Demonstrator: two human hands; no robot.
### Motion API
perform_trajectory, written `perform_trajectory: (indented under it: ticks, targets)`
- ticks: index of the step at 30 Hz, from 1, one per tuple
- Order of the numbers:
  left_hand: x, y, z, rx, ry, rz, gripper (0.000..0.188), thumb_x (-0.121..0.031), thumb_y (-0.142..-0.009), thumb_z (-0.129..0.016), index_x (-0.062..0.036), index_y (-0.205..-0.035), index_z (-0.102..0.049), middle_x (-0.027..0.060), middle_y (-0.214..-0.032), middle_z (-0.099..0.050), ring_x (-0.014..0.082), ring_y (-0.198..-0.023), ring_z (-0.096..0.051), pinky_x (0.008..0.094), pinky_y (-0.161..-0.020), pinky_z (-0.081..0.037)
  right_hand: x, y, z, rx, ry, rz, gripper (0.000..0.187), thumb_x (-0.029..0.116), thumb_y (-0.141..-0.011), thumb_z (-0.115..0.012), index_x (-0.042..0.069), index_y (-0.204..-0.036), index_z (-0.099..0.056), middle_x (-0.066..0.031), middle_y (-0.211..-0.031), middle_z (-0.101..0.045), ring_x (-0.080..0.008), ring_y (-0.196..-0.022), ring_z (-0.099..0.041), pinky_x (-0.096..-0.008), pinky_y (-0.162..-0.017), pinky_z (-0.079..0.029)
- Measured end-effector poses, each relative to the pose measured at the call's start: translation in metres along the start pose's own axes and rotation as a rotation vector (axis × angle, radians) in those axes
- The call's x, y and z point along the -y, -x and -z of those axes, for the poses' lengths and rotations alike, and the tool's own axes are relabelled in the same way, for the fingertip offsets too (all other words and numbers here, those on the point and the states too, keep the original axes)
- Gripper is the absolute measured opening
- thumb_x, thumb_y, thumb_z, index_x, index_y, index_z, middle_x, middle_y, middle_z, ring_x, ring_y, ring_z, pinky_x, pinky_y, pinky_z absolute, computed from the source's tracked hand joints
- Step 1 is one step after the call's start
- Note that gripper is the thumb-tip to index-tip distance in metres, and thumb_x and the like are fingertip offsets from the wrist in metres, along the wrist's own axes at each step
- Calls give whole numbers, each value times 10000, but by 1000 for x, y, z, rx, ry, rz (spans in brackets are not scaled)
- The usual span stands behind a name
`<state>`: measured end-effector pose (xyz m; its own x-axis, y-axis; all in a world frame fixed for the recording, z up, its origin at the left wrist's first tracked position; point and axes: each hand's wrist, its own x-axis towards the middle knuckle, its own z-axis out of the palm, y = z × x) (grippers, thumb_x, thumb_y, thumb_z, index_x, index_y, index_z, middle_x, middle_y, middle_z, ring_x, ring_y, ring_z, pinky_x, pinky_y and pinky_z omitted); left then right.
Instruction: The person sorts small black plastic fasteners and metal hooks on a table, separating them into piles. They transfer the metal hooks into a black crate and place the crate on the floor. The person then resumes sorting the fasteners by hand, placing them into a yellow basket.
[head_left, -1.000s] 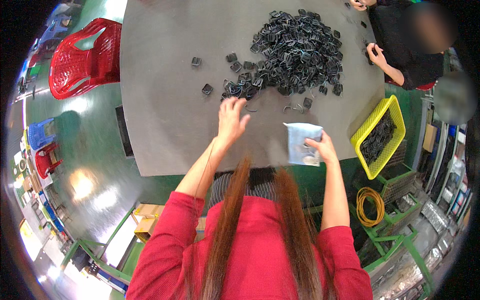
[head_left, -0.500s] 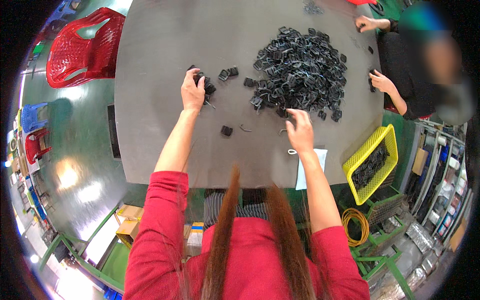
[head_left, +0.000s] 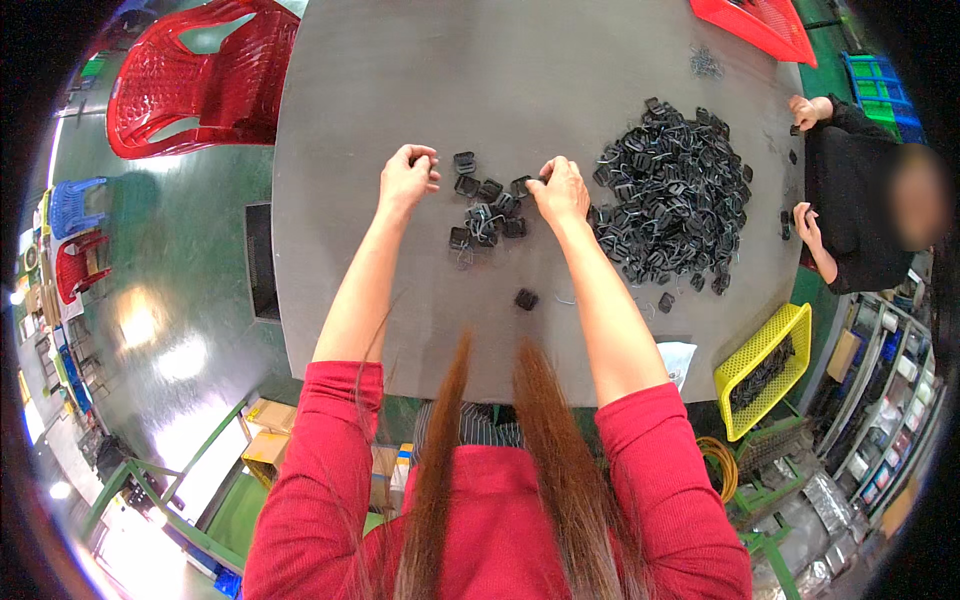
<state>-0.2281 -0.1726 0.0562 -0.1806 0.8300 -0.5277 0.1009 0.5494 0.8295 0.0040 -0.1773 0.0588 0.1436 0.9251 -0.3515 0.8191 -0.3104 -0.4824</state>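
The left hand (head_left: 405, 180) curls its fingers over the table (head_left: 340, 270); whether it grips anything cannot be told. The right hand (head_left: 563, 195) has bent fingers at a black buckle-like piece (head_left: 520, 187), its grip unclear. A loose cluster (head_left: 482, 220) of similar pieces lies between the hands, left of a large pile (head_left: 675, 190).

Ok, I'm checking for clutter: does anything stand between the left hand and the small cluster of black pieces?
Nothing visible does: the left hand is just left of the black pieces, with only gray tabletop between.
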Motion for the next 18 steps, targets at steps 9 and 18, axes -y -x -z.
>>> perform_trajectory:
  ticks: [9, 18]
  targets:
    - [9, 4, -50, 33, -866, -439, 227, -241, -761, -666, -72, -867, -558, 99, -903, -581, 292, -867, -592, 405, -721, -485, 5, 21, -33, -136, -31, 75, 431, 259, -678, -749, 86, -1006, -529, -110, -1015, -541, -295, -910, -569, -395, -775, -463]
    - [28, 9, 21, -206, -673, -354, 309, -313, -756, -695, -56, -901, -602, 81, -857, -604, 196, -804, -595, 328, -708, -477, -48, 20, 3, 401, -1481, -217, 139, 140, -783, -665, 104, -882, -574, 10, -747, -587, -84, -639, -559, -226, -520, -447]
